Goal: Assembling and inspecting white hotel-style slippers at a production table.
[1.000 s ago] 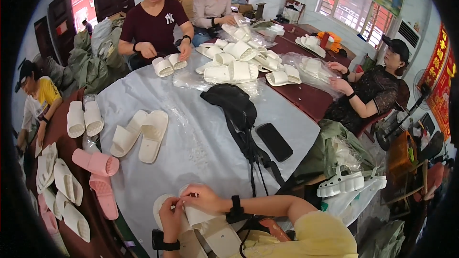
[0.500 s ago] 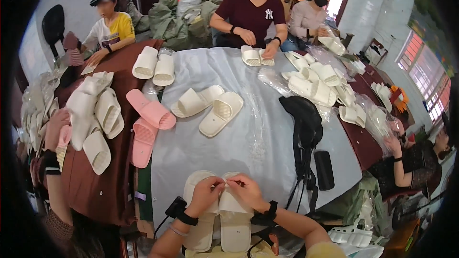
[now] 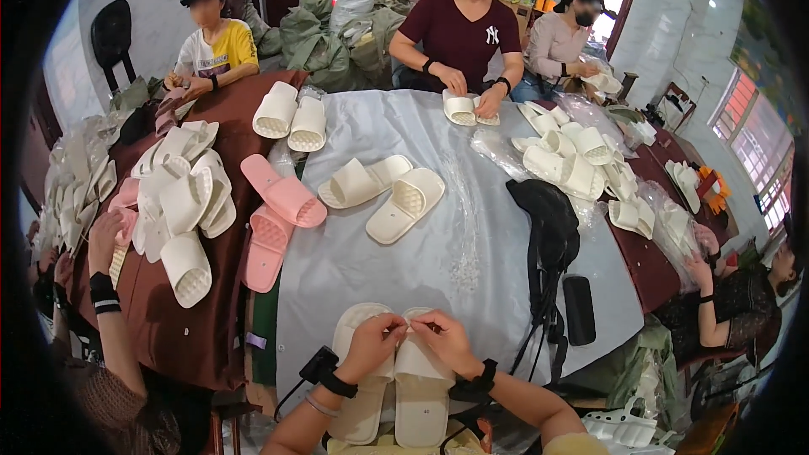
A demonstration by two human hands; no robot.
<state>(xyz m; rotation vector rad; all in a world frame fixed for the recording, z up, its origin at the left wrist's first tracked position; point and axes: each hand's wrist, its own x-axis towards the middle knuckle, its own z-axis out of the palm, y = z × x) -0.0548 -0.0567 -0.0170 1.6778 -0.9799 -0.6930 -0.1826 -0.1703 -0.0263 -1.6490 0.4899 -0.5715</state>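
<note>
A pair of cream slippers lies side by side at the table's near edge, toes pointing away from me. My left hand (image 3: 377, 344) rests over the strap of the left slipper (image 3: 357, 418), thumb and fingers pinched together. Over the strap of the right slipper (image 3: 420, 420), my right hand (image 3: 442, 341) is pinched the same way. Both sets of fingertips nearly meet above the gap between the straps. Whatever they pinch is too small to make out. Black bands with small devices circle both wrists.
Ahead lie a cream slipper pair (image 3: 383, 194) and pink slippers (image 3: 278, 215). Piles of cream slippers stand left (image 3: 181, 194) and right (image 3: 573, 152). A black bag (image 3: 543, 219) and a black case (image 3: 578, 310) lie to the right. Several co-workers sit around the table.
The whole view has shifted slightly. My hands keep their pinch over the straps. At left, a co-worker's slippers lie differently on the pile; the person in yellow and white has brought the hands together.
</note>
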